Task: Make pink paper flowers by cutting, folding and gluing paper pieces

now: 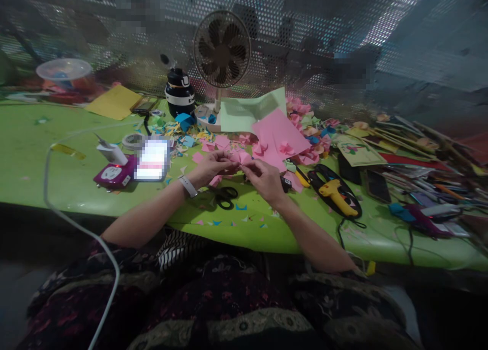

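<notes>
My left hand (212, 168) and my right hand (265, 180) meet over the green table (46, 162), both pinched on a small folded pink paper piece (240, 158). A white watch sits on my left wrist. Black scissors (224, 196) lie on the table just below my hands. Pink paper sheets (280, 136) and folded pink paper flowers (305, 111) lie beyond my right hand.
A small fan (221, 50) and a black bottle (179, 93) stand at the back. A phone (152, 159) rests on a purple device at left, with a white cable (76, 223). A yellow glue gun (337, 195), pens and tools crowd the right side. Paper scraps are scattered about.
</notes>
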A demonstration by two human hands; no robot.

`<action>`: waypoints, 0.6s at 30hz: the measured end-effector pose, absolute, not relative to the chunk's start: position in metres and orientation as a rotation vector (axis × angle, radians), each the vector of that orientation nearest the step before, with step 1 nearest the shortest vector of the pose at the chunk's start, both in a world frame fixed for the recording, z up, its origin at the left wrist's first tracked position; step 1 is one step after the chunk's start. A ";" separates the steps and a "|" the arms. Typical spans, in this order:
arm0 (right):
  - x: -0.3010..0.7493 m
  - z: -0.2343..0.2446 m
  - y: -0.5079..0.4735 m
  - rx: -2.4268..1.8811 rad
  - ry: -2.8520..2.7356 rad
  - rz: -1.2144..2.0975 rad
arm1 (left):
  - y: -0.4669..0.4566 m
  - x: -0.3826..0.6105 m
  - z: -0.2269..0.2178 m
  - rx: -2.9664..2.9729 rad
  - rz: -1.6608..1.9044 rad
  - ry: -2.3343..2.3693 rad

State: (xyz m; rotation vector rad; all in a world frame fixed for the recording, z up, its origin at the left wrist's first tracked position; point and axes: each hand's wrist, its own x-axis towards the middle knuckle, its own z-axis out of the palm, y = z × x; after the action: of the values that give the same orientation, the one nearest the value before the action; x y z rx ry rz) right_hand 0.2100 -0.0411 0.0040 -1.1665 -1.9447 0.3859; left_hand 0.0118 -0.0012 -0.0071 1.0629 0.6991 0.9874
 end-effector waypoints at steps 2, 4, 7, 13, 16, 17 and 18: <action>0.210 0.004 -0.041 -1.175 -1.919 0.419 | -0.002 0.012 -0.006 1.057 0.988 0.705; 0.209 0.004 -0.041 -1.174 -1.899 0.452 | -0.002 0.012 -0.006 1.061 0.984 0.711; 0.209 0.004 -0.041 -1.161 -1.863 0.505 | -0.002 0.011 -0.006 1.084 0.979 0.710; 0.208 0.007 -0.041 -1.159 -1.767 0.653 | -0.002 0.012 -0.006 1.177 1.026 0.690; 0.208 0.012 -0.042 -1.151 -1.706 0.736 | -0.001 0.012 -0.008 1.215 1.029 0.710; 0.208 0.013 -0.042 -1.150 -1.688 0.744 | 0.000 0.012 -0.009 1.235 1.025 0.714; 0.208 0.014 -0.042 -1.152 -1.673 0.741 | 0.001 0.012 -0.011 1.258 1.020 0.713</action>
State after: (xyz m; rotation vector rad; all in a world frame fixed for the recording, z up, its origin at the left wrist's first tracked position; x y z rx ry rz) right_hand 0.2082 -0.0425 0.0141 -1.1519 -1.6728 0.7413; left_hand 0.0118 0.0010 -0.0105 1.2579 0.7133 1.0197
